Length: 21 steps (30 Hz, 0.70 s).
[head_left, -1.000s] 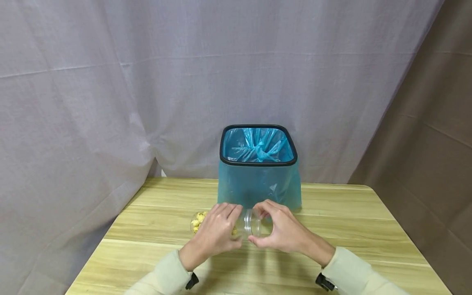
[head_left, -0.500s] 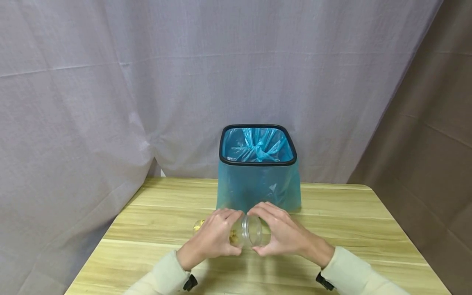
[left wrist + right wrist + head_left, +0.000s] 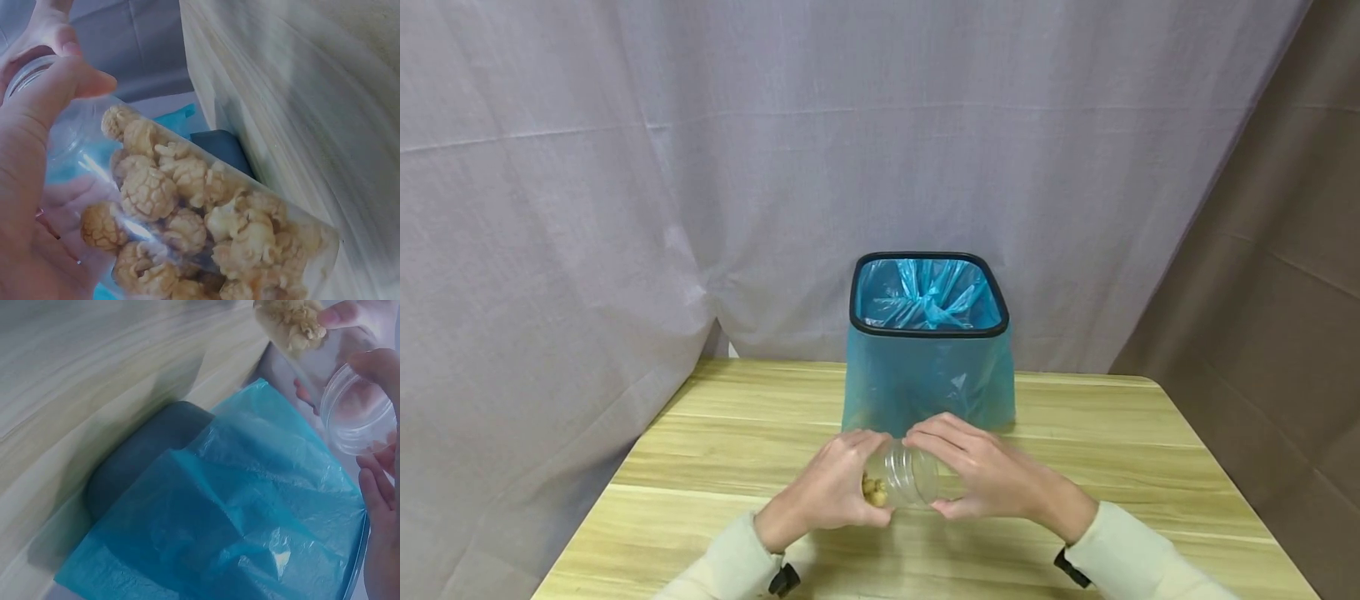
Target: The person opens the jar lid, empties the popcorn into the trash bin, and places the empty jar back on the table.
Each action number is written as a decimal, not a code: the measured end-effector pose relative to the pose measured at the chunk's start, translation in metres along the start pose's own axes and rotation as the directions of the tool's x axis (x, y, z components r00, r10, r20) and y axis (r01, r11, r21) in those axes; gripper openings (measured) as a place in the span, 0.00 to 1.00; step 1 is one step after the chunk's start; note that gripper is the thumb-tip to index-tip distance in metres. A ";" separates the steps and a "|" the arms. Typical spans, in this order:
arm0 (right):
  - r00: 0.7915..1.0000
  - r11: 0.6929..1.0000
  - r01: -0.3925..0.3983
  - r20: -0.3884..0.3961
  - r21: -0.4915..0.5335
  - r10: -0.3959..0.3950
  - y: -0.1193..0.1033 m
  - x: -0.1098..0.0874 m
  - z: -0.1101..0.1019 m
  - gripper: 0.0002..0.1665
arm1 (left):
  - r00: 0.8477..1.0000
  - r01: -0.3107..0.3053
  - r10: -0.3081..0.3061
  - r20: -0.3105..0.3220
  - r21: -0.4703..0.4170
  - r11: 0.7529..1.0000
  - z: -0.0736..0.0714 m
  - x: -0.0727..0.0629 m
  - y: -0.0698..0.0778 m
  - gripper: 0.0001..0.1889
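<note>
A clear plastic jar [image 3: 187, 206] of caramel-coloured popcorn [image 3: 874, 490] lies on its side in the air, low over the table. My left hand [image 3: 827, 487] grips it round the body, thumb in front. At the jar's right end, my right hand [image 3: 992, 479] holds the clear round lid [image 3: 359, 419] by its rim between thumb and fingers. The lid is against the jar's mouth; whether its thread is engaged I cannot tell. In the left wrist view the popcorn is heaped toward the jar's bottom end. My left palm hides part of the jar in the head view.
Just beyond the hands stands a bin [image 3: 929, 333] with a black rim and a blue bag [image 3: 250, 500] folded over its outside. The wooden table [image 3: 715, 467] carries both. Grey cloth [image 3: 775, 167] hangs behind, brown cloth [image 3: 1262, 333] at the right.
Both hands have come slightly nearer the body, and the jar is turned a little, its lid end facing more to me. The right-hand fingers have shifted round the lid's rim.
</note>
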State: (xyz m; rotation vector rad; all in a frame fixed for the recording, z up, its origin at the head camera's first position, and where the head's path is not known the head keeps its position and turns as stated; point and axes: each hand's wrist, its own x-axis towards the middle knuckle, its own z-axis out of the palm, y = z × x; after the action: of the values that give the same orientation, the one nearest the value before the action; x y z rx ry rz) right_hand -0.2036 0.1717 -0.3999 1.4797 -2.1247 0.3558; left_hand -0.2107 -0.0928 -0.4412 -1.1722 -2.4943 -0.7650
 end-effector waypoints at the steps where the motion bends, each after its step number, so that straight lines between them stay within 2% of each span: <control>1: 1.000 1.000 -0.007 0.002 0.003 0.007 0.000 -0.001 -0.001 0.51 | 1.000 -0.001 0.001 -0.007 -0.011 1.000 0.000 -0.001 -0.001 0.42; 6: 0.995 0.993 -0.095 0.019 0.071 0.094 0.002 -0.007 -0.006 0.50 | 0.999 -0.010 0.008 -0.051 -0.047 0.999 0.001 -0.005 -0.007 0.40; 10: 0.986 0.978 -0.169 0.020 0.121 0.168 0.004 -0.010 -0.009 0.50 | 0.998 -0.007 0.004 -0.061 -0.056 0.998 0.001 -0.009 -0.010 0.41; 21: 0.946 0.928 -0.313 -0.024 0.201 0.324 0.014 -0.021 -0.018 0.49 | 0.995 0.076 -0.080 -0.059 -0.072 0.995 -0.006 -0.019 -0.015 0.42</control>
State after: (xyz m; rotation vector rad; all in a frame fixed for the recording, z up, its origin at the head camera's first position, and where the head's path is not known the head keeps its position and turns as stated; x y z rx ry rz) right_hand -0.2067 0.2019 -0.3953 1.2017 -2.3404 0.7352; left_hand -0.2099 -0.1163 -0.4504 -1.0625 -2.4937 -0.9016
